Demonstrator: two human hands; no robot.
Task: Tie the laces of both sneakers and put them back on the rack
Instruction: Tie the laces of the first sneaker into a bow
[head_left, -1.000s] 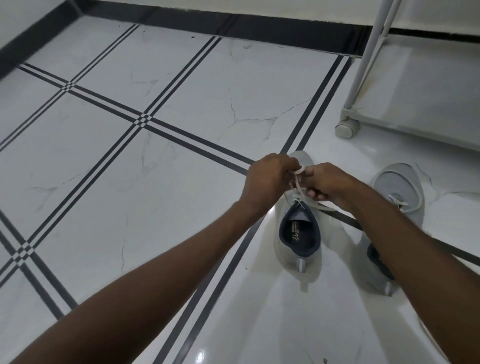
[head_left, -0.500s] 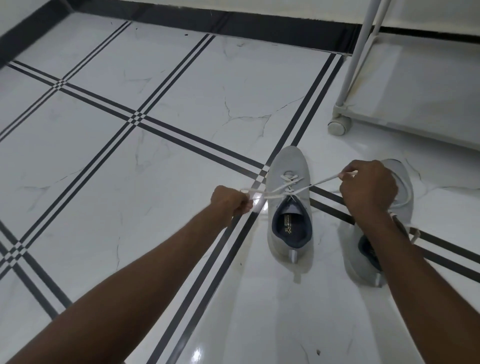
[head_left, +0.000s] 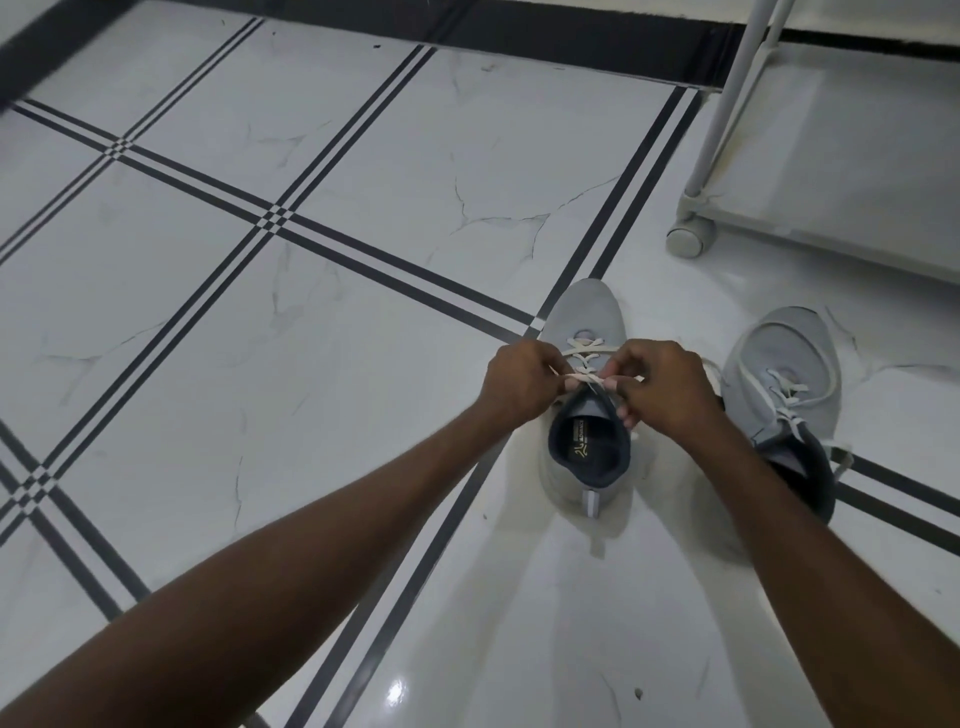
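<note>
Two grey sneakers stand on the white tiled floor, toes pointing away from me. The left sneaker has a dark lining and white laces. My left hand and my right hand meet over its tongue, each pinching a lace end close to the knot. The right sneaker lies beside it, partly hidden behind my right forearm, with loose laces trailing over its side.
A white rack on a caster wheel stands at the upper right, its bottom shelf low over the floor. A dark skirting band runs along the far wall. Black stripe lines cross the tiles.
Half a second ago my hands were wide apart pulling the laces taut sideways. Now both have come back together over the left sneaker's tongue.
</note>
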